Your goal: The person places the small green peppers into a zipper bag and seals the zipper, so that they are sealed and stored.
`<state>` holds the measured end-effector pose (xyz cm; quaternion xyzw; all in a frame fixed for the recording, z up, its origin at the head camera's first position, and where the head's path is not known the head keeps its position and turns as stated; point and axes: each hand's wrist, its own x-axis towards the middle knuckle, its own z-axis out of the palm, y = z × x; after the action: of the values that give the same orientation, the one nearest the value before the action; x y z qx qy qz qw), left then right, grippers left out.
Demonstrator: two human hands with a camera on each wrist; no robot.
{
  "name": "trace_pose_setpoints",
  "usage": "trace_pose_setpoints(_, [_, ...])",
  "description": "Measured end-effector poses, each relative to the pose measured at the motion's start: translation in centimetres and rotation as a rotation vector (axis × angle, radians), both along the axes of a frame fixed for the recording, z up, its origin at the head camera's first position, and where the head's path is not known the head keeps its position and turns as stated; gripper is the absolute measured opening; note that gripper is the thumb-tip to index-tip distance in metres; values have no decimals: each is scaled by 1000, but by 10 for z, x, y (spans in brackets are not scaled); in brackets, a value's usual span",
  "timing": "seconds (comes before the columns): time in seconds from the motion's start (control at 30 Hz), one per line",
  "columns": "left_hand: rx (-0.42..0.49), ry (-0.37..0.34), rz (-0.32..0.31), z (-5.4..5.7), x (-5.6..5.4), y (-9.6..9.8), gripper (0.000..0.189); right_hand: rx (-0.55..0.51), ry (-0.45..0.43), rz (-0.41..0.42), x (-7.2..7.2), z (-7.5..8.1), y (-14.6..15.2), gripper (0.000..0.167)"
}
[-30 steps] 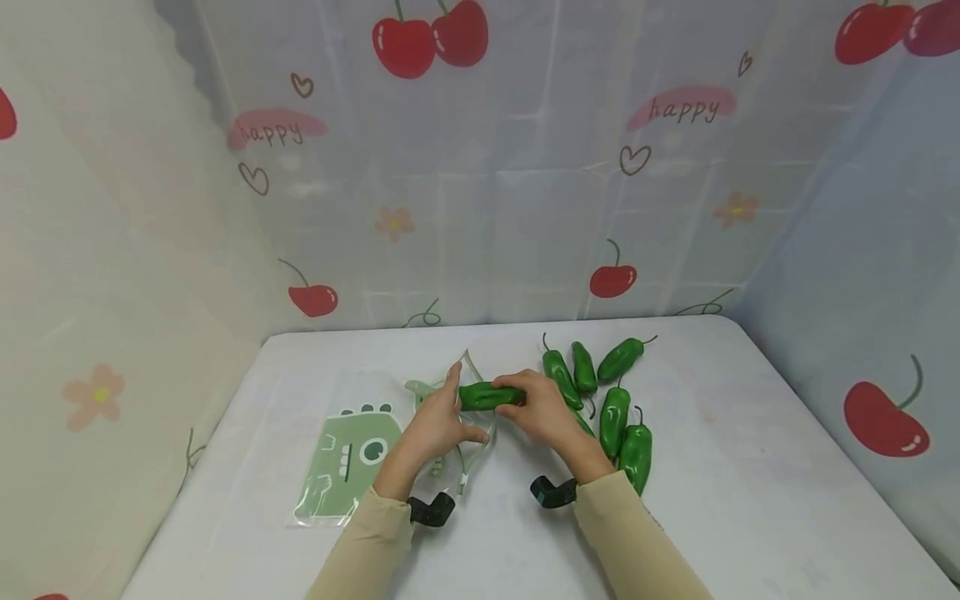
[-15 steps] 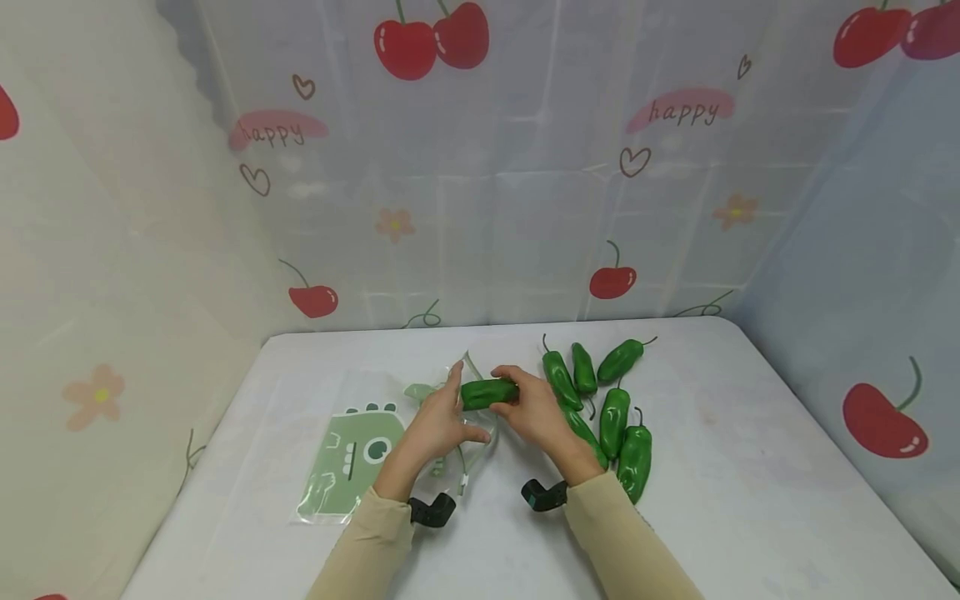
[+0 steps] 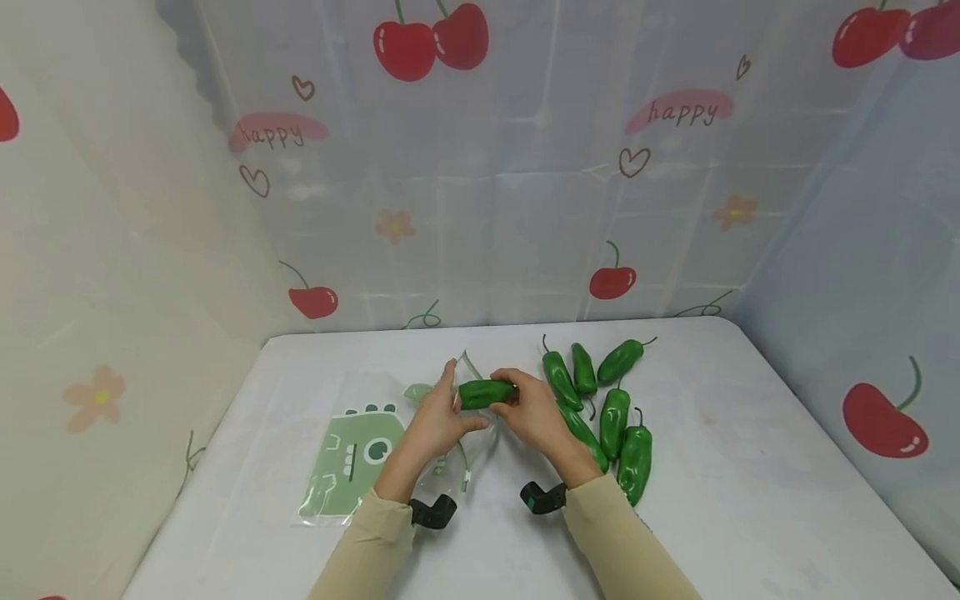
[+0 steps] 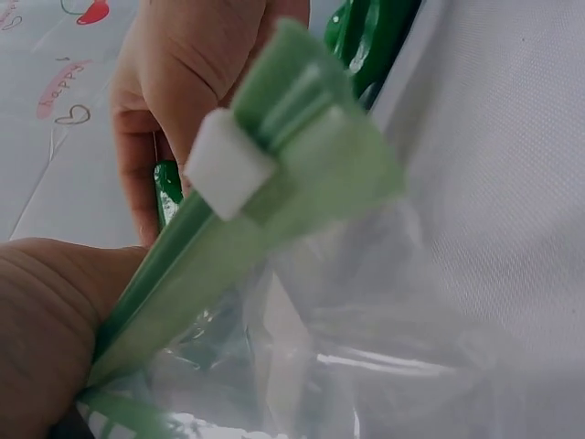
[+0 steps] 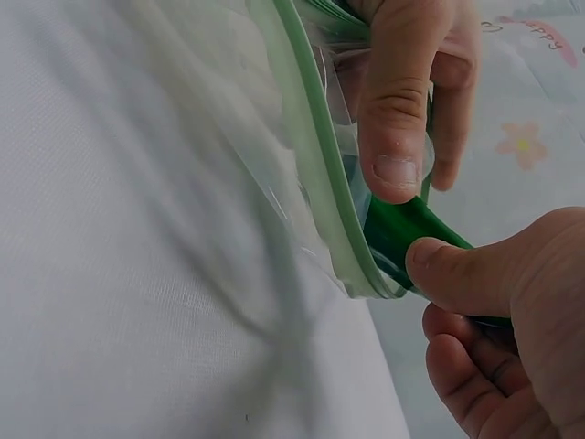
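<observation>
A clear zip bag with a green cartoon print (image 3: 352, 462) lies on the left side of the table, its mouth facing right. My left hand (image 3: 435, 421) is at that mouth with thumb and fingers spread wide, stretching the green zip strip (image 5: 315, 119). A white slider (image 4: 228, 165) shows on the strip in the left wrist view. My right hand (image 3: 534, 412) pinches a green pepper (image 3: 482, 394) between thumb and fingers, held level. The pepper's left end is right at the bag's mouth, between my left thumb and fingers; that end is partly hidden.
Several more green peppers (image 3: 635, 458) lie on the white table (image 3: 750, 500) to the right of my right hand. A curtain (image 3: 487, 208) printed with cherries stands behind the table, with side panels left and right.
My right hand has shifted slightly left with the pepper, and more of the peppers beside it shows. The left hand has barely moved; the zip strip under it has shifted a little.
</observation>
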<state>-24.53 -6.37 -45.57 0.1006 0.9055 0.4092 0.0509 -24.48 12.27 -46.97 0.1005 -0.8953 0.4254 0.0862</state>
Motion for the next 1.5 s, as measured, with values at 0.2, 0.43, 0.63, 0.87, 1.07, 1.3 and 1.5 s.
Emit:
trace_pose_setpoints(0.2, [-42,51,9,-1,1,0,109,5,3,3,0,-1,1,45])
trace_pose_setpoints(0.43, [-21,67,8,-2,3,-1,99,-1,11,-1,1,-1,1,45])
trace_pose_setpoints(0.63, [-39,94,-18,-3,2,-3,92,-5,9,-7,2,0,2,44])
trace_pose_setpoints(0.87, [-41,97,-47,-3,0,-3,94,-12,-1,0,2,1,3,44])
trace_pose_setpoints(1.07, [-14,75,-52,-1,0,-3,101,2,-20,-1,1,5,2,43])
trace_pose_setpoints(1.3, [-10,77,-65,0,1,-3,108,-15,-20,8,2,8,-2,43])
trace_pose_setpoints(1.5, [-19,105,-86,0,0,-2,109,-11,-15,22,1,6,-4,44])
